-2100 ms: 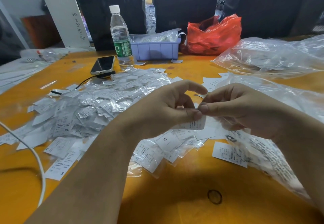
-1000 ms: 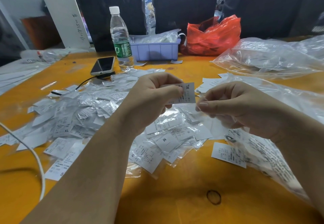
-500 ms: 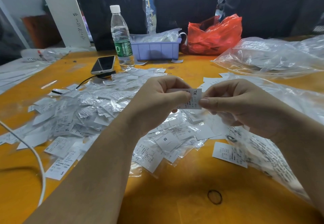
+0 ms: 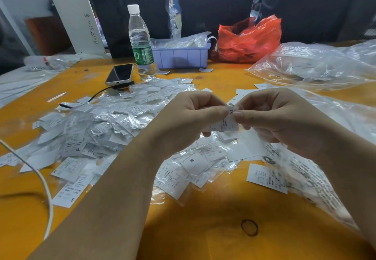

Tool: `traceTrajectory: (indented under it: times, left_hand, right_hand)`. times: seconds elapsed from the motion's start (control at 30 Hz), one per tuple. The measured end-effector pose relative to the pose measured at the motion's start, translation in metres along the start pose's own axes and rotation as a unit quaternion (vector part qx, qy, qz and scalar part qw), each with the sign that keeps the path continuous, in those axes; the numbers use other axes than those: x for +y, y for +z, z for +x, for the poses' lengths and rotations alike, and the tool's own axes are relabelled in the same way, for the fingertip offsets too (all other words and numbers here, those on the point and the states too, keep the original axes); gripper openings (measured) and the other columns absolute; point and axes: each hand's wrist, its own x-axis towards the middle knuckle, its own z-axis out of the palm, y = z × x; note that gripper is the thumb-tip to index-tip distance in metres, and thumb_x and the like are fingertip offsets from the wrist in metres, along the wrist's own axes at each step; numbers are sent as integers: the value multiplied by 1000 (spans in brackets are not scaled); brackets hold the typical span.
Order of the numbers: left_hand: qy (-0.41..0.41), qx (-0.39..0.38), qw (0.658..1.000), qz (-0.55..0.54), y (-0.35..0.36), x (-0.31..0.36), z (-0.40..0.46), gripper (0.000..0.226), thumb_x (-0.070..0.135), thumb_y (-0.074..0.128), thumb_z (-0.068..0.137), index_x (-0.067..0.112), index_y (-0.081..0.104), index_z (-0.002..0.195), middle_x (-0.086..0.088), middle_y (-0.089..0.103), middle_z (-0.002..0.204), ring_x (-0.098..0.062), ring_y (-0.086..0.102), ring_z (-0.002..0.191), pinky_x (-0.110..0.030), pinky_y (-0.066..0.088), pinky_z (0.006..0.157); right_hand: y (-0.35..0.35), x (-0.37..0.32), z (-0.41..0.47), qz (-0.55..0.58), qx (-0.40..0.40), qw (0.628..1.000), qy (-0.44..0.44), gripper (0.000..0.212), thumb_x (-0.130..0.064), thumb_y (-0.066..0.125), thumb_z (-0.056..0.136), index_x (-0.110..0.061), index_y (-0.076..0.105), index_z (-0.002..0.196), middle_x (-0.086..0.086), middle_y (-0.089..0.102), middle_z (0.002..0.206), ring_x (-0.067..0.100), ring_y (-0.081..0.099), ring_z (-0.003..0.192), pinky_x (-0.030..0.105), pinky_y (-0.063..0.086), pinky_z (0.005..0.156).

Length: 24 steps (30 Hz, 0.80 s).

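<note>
Head view: left hand (image 4: 189, 121) and right hand (image 4: 276, 121) meet mid-frame above the orange surface (image 4: 203, 229), both pinching one small white size label (image 4: 228, 122) marked XL. Left thumb and fingers are curled on the label's left part, right thumb and forefinger clamped on its upper right edge; thumbs nearly touch. The label is held off the surface, above the near edge of the label pile (image 4: 114, 129). The pile is loose white tags in clear sleeves, spread left and under the hands; some show XL, M, S. Single flat tag (image 4: 266, 178) lies right of the pile, under the right forearm. Printed clear bag (image 4: 305, 178) runs along the right side beneath that arm. Black rubber band (image 4: 249, 227) sits alone on the near surface. Far side: water bottle (image 4: 141, 44) upright, phone (image 4: 120, 74) just left of it with a black cable (image 4: 97, 95) running from it, lilac bin (image 4: 181, 56) behind, red bag (image 4: 248, 39) right of the bin, big clear bags (image 4: 315, 64) far right. White cable (image 4: 42, 184) curves along the left edge.
</note>
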Motion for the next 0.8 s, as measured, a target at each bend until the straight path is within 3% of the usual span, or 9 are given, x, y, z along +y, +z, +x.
traceTrajectory:
  times: [0.13, 0.23, 0.4, 0.5, 0.67, 0.8]
  left_hand:
    - [1, -17, 1000, 8, 2, 0, -1, 27, 42, 71, 82, 15, 72, 87, 6, 65, 69, -6, 54, 56, -17, 39, 46]
    - [-2, 0, 1000, 13, 2, 0, 0, 13, 25, 72, 86, 12, 72, 86, 9, 64, 65, -2, 54, 54, -12, 39, 46]
    - [-17, 98, 994, -52, 0, -3, 2, 9, 14, 68, 89, 5, 68, 87, 2, 62, 62, -9, 52, 51, -22, 38, 44]
    - [-14, 135, 987, -89, 3, -3, 2, 9, 14, 68, 89, 6, 66, 86, 0, 64, 68, -10, 55, 54, -24, 42, 44]
    - [-15, 126, 986, -106, 11, -3, 1, 9, 13, 70, 88, 7, 65, 83, -9, 67, 75, -10, 57, 54, -23, 45, 45]
    - [-21, 128, 986, -101, 14, -4, 2, 11, 15, 71, 87, 8, 64, 82, -8, 66, 77, -10, 58, 57, -25, 48, 48]
  right_hand:
    - [0, 1, 0, -17, 15, 1000, -12, 37, -31, 78, 64, -3, 71, 88, 7, 58, 59, 9, 28, 38, 19, 22, 37]
    - [0, 0, 0, -7, 21, 1000, -13, 39, -34, 77, 66, -4, 71, 91, 8, 60, 62, 10, 28, 38, 19, 22, 37]
    - [-3, -4, -1, 4, 2, 1000, 10, 34, -33, 71, 73, -3, 67, 88, -9, 55, 46, 4, 22, 33, 16, 16, 38]
    - [3, -4, -1, 4, 11, 999, 36, 26, -29, 76, 67, -7, 72, 80, -4, 59, 47, 5, 22, 34, 15, 19, 36]
    - [12, -1, -1, 91, 53, 993, 49, 33, -33, 75, 67, -2, 64, 71, -4, 24, 40, 10, 14, 37, 16, 19, 38]
    - [18, 0, -1, 110, 96, 988, 44, 32, -33, 74, 71, -5, 59, 68, -4, 22, 42, 10, 14, 38, 16, 20, 38]
